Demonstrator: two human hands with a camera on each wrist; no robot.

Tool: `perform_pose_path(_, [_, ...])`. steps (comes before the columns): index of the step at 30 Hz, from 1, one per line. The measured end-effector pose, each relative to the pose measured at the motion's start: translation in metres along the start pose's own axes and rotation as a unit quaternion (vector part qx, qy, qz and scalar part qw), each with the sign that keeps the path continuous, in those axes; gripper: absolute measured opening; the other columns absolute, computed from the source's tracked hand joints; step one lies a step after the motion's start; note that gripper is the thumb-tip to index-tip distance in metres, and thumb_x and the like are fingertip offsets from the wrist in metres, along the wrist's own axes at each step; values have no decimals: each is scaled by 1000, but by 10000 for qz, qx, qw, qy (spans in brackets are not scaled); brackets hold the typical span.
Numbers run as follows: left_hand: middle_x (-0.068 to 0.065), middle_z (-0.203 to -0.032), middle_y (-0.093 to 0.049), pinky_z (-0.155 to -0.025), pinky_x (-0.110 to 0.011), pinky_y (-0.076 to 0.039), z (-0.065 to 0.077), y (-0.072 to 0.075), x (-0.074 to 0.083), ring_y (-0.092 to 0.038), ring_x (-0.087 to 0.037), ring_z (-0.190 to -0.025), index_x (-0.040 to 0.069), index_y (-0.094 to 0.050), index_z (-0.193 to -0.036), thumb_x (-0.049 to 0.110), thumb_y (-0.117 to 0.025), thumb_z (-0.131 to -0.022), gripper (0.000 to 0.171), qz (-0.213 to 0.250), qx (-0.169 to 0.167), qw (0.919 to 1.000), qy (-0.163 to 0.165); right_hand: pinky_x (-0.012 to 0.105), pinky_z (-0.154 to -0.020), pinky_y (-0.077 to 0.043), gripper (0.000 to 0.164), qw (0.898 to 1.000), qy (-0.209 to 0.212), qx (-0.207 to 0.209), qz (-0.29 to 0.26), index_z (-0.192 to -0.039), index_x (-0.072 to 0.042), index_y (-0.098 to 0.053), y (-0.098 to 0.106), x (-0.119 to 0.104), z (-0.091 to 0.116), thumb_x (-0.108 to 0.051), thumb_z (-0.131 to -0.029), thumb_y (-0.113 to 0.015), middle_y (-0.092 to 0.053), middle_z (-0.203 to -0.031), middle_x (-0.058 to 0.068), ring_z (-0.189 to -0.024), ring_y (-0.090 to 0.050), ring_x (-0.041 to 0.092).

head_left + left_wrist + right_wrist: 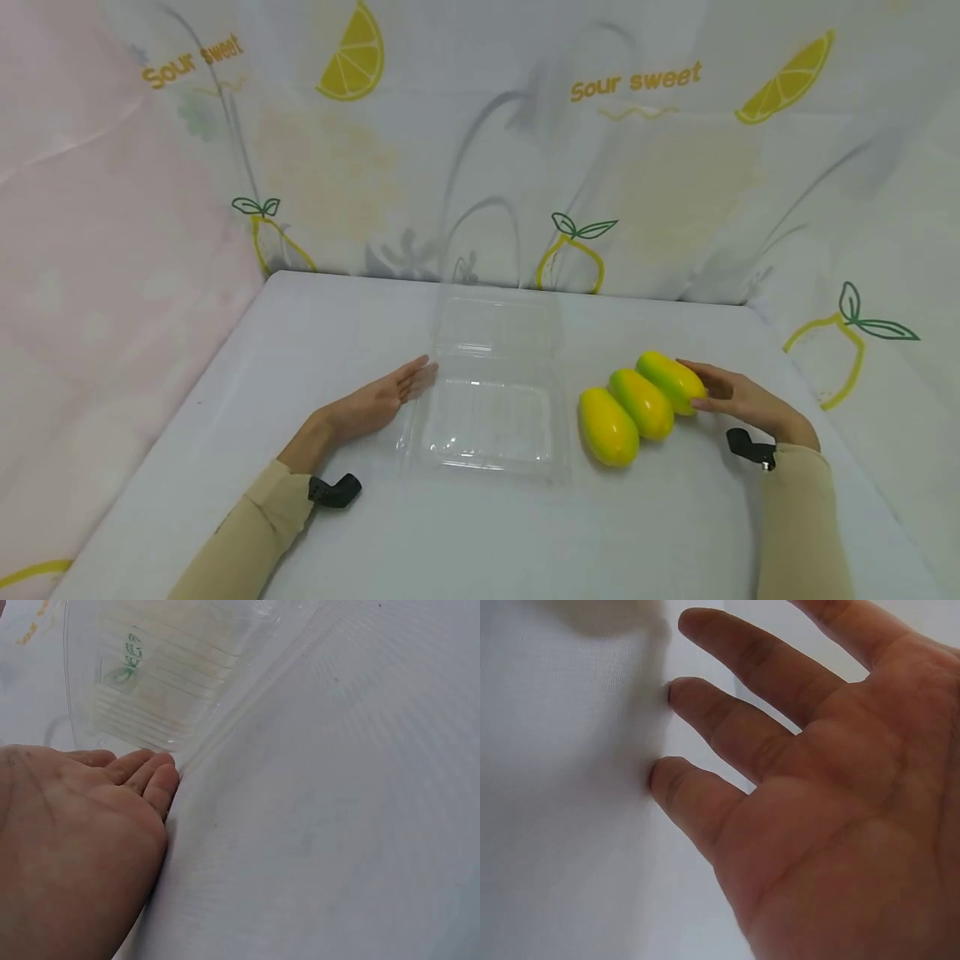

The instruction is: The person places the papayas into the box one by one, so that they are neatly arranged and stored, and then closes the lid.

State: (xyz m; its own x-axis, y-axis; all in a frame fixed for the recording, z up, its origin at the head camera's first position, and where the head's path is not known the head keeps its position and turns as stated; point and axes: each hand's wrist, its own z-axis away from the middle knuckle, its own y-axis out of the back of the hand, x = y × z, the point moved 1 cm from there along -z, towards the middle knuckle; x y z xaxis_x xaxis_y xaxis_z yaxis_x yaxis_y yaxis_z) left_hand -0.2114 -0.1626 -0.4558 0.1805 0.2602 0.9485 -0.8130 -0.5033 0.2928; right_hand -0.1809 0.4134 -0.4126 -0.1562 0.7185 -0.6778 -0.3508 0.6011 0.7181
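Three glossy yellow-green mangoes lie in a slanting row on the white table in the head view: a near mango (pixel 608 427), a middle mango (pixel 642 405) and a far mango (pixel 671 382). My right hand (pixel 738 400) is at the right end of the far mango, thumb and fingers spread about it. Its fingers (pixel 727 720) are apart in the right wrist view, with tips at the tabletop. A clear plastic clamshell box (pixel 487 417) lies with its lid raised toward the back. My left hand (pixel 375 406) rests beside its left edge, fingers extended, fingertips at the rim.
The white tabletop (pixel 480 542) runs back to a cloth backdrop (pixel 420 167) printed with lemons and lettering. Cloth also hangs along the left and right sides. The mangoes lie just right of the box. Each wrist wears a small black camera (pixel 335 491).
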Motion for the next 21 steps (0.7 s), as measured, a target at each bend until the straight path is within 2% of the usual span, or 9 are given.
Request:
perform_pose_path(1, [-12,-166,1,-115,-10,-16,0,1,-4,1,-28,-153,7,7,-157,9,-40,-104,71,685,106,9971,-310,7,-91,-37,64,10000,14,-11,-11,-151,-12,-38,0,1,0,-27,-95,-64,-43,-150,19,-112,-41,-22])
perform_pose_path(2, [-12,-166,4,-112,-7,-17,1,1,-6,5,-30,-152,9,10,-157,13,-43,-103,75,1017,193,9928,-603,7,-91,-37,63,10000,18,-20,-18,-150,-12,-38,0,1,0,-28,-95,-64,-43,-150,19,-112,-42,-21])
perform_pose_path(4, [-14,-165,7,-120,-21,-13,1,2,-9,8,-36,-151,10,11,-157,21,-54,-99,88,1111,51,9903,-837,5,-92,-36,64,10000,16,-20,-65,-151,-12,-38,0,3,-1,-28,-95,-64,-43,-150,17,-112,-43,-21])
perform_pose_path(6, [-15,-165,10,-123,-39,-6,1,1,-10,10,-38,-150,8,13,-156,21,-58,-97,93,1281,-59,9873,-940,4,-92,-36,64,9999,41,-27,-132,-151,-11,-37,0,4,-1,-27,-95,-64,-44,-149,11,-113,-44,-21])
perform_pose_path(9, [-16,-164,13,-116,-61,5,1,-1,-7,13,-39,-150,6,15,-155,13,-61,-94,97,1462,-102,9851,-905,3,-93,-36,64,9993,227,-19,-290,-151,-8,-36,1,5,0,-22,-95,-64,-44,-149,2,-115,-43,-21])
perform_pose_path(10, [-16,-164,14,-115,-63,7,1,-1,-7,13,-39,-150,6,15,-155,10,-60,-94,97,1463,-89,9850,-913,3,-93,-35,64,9989,317,-3,-338,-151,-7,-36,1,4,0,-20,-95,-64,-44,-148,-3,-115,-43,-21])
perform_pose_path(13, [-17,-164,14,-116,-60,4,1,-2,-5,12,-39,-150,5,14,-155,4,-60,-93,96,1403,-47,9859,-907,1,-94,-32,64,9974,567,50,-446,-151,-4,-35,3,4,0,-14,-94,-63,-41,-145,-17,-118,-41,-22])
perform_pose_path(16, [-18,-164,13,-119,-50,-2,1,-2,-3,11,-39,-150,5,14,-155,-2,-58,-92,95,1314,-34,9871,-918,-1,-94,-29,65,9962,668,128,-538,-151,-3,-34,4,4,2,-11,-94,-63,-38,-140,-29,-119,-39,-23])
perform_pose_path(21, [-17,-164,14,-119,-27,-13,0,-1,-3,10,-39,-150,5,13,-155,-4,-57,-92,95,1269,-68,9874,-943,-1,-94,-30,66,9939,858,218,-657,-152,-3,-30,8,-2,6,-6,-94,-61,-36,-140,-33,-120,-39,-21])
